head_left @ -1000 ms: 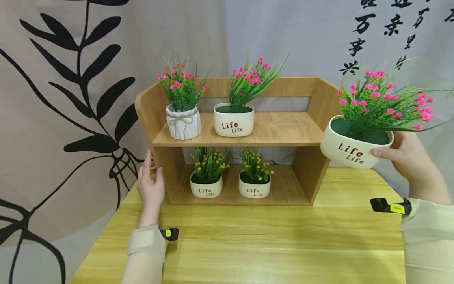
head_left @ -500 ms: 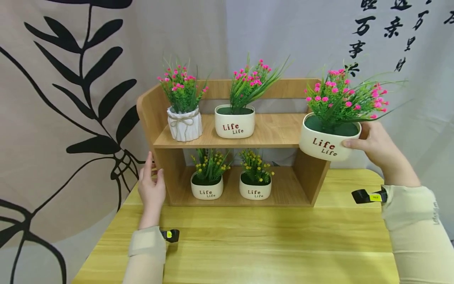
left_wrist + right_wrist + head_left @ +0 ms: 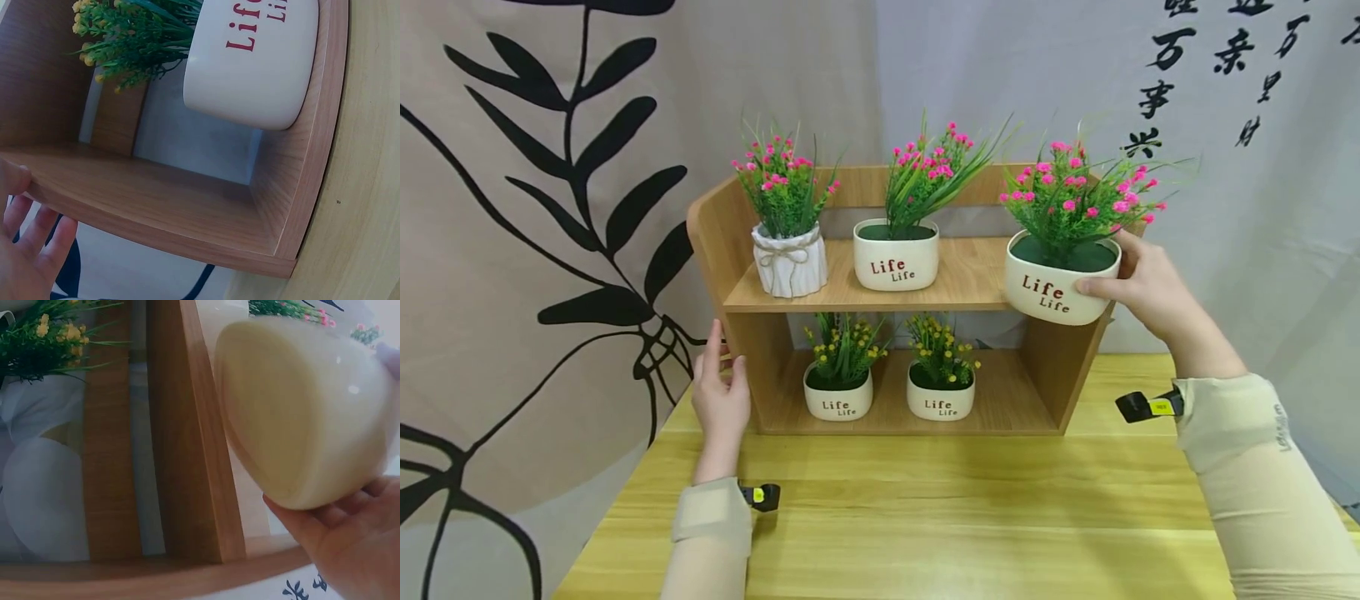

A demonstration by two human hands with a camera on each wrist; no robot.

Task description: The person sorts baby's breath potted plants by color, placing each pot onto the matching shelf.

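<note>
My right hand (image 3: 1161,296) grips a white oval potted plant (image 3: 1056,287) with pink flowers and "Life" lettering, thumb on its front. The pot overlaps the right end of the upper board of a wooden two-tier shelf (image 3: 973,267). In the right wrist view the pot's underside (image 3: 275,419) shows tilted beside the board's front edge (image 3: 219,462), with fingers (image 3: 350,503) round its side. At the shelf's left side panel (image 3: 741,367) my left hand (image 3: 722,400) rests, fingers extended along the outer face; its thumb (image 3: 15,178) lies at the front edge in the left wrist view.
On the upper board stand a white pot with a twine bow (image 3: 790,262) and a matching "Life" pot (image 3: 895,258), both pink-flowered. Below are two smaller yellow-flowered pots (image 3: 837,402). The wooden table (image 3: 925,508) carries the shelf; a printed curtain (image 3: 1000,67) hangs behind.
My right hand has brought the potted plant leftward and slightly up, from outside the shelf's right side to the front of the upper board. The left hand has stayed in place.
</note>
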